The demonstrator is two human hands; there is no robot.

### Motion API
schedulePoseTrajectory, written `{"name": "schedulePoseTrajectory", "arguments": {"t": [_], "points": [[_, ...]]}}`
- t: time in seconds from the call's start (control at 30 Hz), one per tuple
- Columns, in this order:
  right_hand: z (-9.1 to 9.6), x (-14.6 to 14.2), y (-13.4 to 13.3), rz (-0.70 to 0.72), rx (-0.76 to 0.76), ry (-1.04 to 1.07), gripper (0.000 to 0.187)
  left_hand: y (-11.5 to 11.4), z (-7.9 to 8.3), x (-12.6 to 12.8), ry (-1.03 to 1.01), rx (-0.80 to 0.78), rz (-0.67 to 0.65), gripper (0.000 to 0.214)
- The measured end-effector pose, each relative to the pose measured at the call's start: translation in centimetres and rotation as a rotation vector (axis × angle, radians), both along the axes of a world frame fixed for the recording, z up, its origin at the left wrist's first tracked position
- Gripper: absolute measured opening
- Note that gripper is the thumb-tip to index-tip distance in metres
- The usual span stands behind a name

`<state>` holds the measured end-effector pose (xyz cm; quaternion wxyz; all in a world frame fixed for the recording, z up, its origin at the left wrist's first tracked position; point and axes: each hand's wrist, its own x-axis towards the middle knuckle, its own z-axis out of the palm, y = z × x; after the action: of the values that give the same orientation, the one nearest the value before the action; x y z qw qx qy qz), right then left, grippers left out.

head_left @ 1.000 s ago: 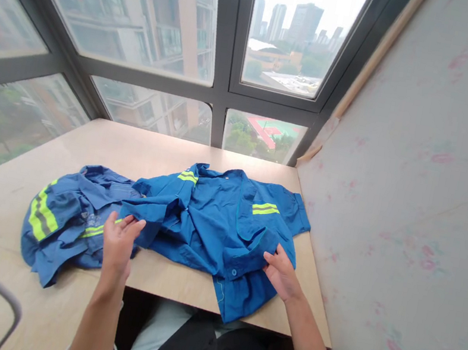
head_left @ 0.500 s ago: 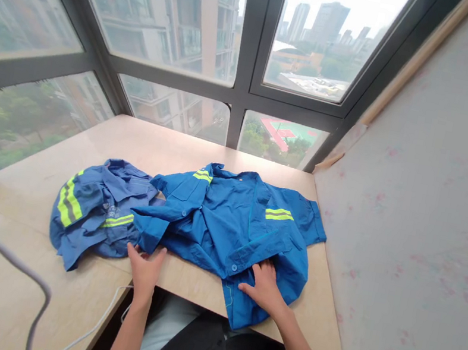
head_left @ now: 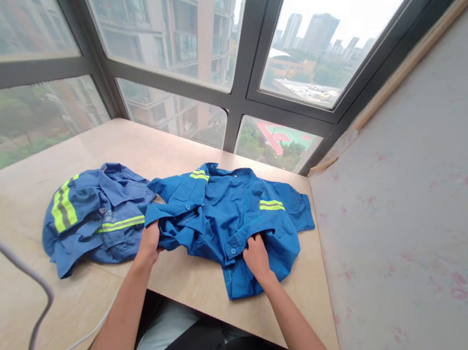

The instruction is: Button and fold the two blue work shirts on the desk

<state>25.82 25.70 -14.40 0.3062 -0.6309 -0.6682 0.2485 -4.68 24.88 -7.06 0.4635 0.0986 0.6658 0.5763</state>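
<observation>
A bright blue work jacket (head_left: 225, 197) with yellow-and-grey reflective strips lies crumpled and unbuttoned on the wooden surface, collar toward the window. My left hand (head_left: 150, 243) is closed on its lower left edge, with the fingertips hidden under the cloth. At the lower right, my right hand (head_left: 256, 256) grips the front flap beside a button, and its fingers are partly tucked beneath the fabric. To the left lies a second, more faded blue work garment (head_left: 122, 191) with similar strips, next to my left hand.
The pale wooden surface (head_left: 179, 277) runs up to the window frame (head_left: 237, 103). A wall with flowered paper (head_left: 397, 228) bounds the right side. At the lower left, a grey cable (head_left: 24, 271) arches over the wood, with a thinner white cord (head_left: 85, 336) near my left forearm.
My left hand has moved up and closed on the jacket's lower left edge, bunching it. My right hand has shifted slightly up and left, lifting the flap. The jacket's lower hem has drawn upward.
</observation>
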Motion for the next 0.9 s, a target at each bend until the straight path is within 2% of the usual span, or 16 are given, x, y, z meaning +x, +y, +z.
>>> {"name": "schedulePoseTrajectory", "arguments": {"t": [0.07, 0.13, 0.2, 0.23, 0.3, 0.37, 0.47, 0.53, 0.6, 0.67, 0.73, 0.8, 0.9], "points": [[0.4, -0.4, 2.4, -0.097, -0.048, 0.294, 0.026, 1.1, 1.7, -0.5, -0.355, 0.021, 0.012, 0.009], [0.9, -0.5, 4.9, -0.152, -0.070, 0.446, 0.013, 1.6, 3.4, -1.3, -0.669, 0.119, -0.052, 0.014], [1.6, 0.0, 7.1, -0.184, -0.064, 0.543, 0.007, 1.5, 5.0, -2.2, -0.870, 0.242, -0.081, 0.016], [2.0, 0.4, 8.0, -0.206, -0.055, 0.600, 0.009, 1.2, 5.7, -2.6, -0.919, 0.305, -0.076, 0.016], [2.9, 1.9, 9.1, -0.255, -0.027, 0.706, 0.017, 0.4, 6.7, -3.1, -0.913, 0.428, -0.046, 0.016], [3.7, 4.1, 9.4, -0.305, -0.001, 0.832, 0.020, -0.4, 7.0, -3.3, -0.806, 0.545, 0.029, 0.017], [4.4, 7.7, 8.4, -0.463, -0.060, 1.157, 0.023, -0.9, 6.3, -3.3, -0.644, 0.650, 0.204, 0.018], [4.5, 9.8, 7.0, -0.595, -0.145, 1.225, 0.021, -1.1, 5.1, -3.1, -0.569, 0.664, 0.273, 0.020], [4.3, 11.0, 5.2, -0.662, -0.187, 1.190, 0.021, -1.3, 3.6, -2.5, -0.432, 0.641, 0.266, 0.026], [4.2, 11.1, 2.9, -0.673, -0.131, 1.061, 0.025, -1.6, 2.1, -1.6, -0.221, 0.531, 0.159, 0.035], [4.3, 9.9, 0.4, -0.666, 0.038, 0.772, 0.036, -1.9, 0.6, -0.4, -0.055, 0.346, -0.026, 0.042], [4.7, 7.6, -2.2, -0.630, 0.253, 0.442, 0.048, -2.1, -0.7, 1.0, 0.004, 0.201, -0.199, 0.046], [5.4, 3.4, -4.7, -0.350, 0.441, 0.117, 0.047, -1.5, -2.5, 3.0, -0.001, 0.150, -0.271, 0.046]]}}
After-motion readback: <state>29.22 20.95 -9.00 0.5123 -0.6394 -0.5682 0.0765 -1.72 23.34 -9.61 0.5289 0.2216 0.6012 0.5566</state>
